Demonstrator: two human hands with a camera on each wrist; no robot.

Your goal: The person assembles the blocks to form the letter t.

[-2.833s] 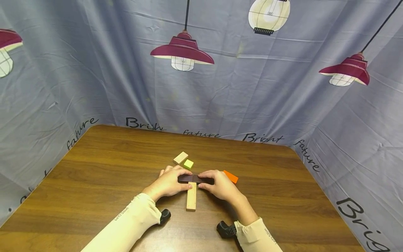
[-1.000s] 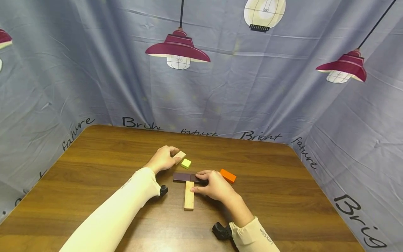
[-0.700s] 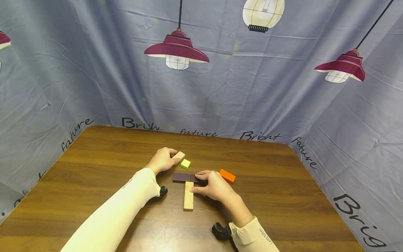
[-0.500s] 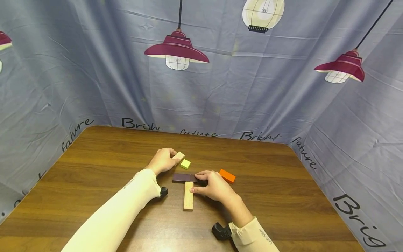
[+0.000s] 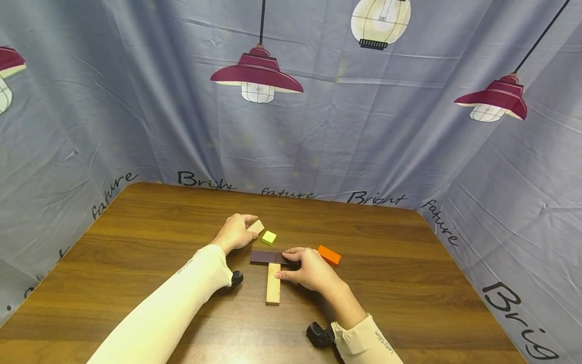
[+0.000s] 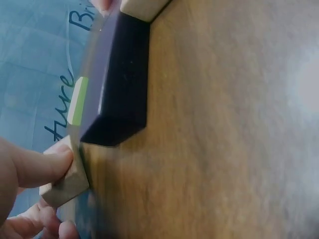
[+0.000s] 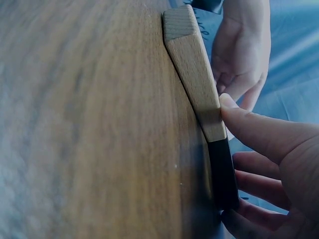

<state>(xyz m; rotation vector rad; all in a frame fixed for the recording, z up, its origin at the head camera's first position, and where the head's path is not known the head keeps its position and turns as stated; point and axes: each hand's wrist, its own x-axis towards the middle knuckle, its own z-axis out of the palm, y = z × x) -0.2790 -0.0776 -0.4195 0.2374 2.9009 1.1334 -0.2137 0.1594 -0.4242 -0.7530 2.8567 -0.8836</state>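
Note:
My left hand [image 5: 234, 233] pinches a short, pale wooden block [image 5: 256, 227] by its sides, thumb nearest; the left wrist view shows this block [image 6: 69, 181] between thumb and fingers. Two dark purple blocks [image 5: 262, 257] lie end to end in a row. A longer pale wooden block [image 5: 273, 288] meets them at their joint, forming a T. My right hand [image 5: 311, 269] curls its fingers over the right dark block [image 7: 224, 172], covering much of it. Its thumb rests on the edge of the long pale block [image 7: 192, 74].
A small yellow-green block [image 5: 269, 237] lies between the pinched block and the dark row. An orange block [image 5: 329, 256] lies just beyond my right hand. The brown wooden table [image 5: 386, 283] ends at a hanging blue-grey curtain [image 5: 318, 141].
My left hand let go of the left dark block, reached away to the short pale block and took hold. That block has shifted slightly left, away from the yellow-green one. My right hand stays put.

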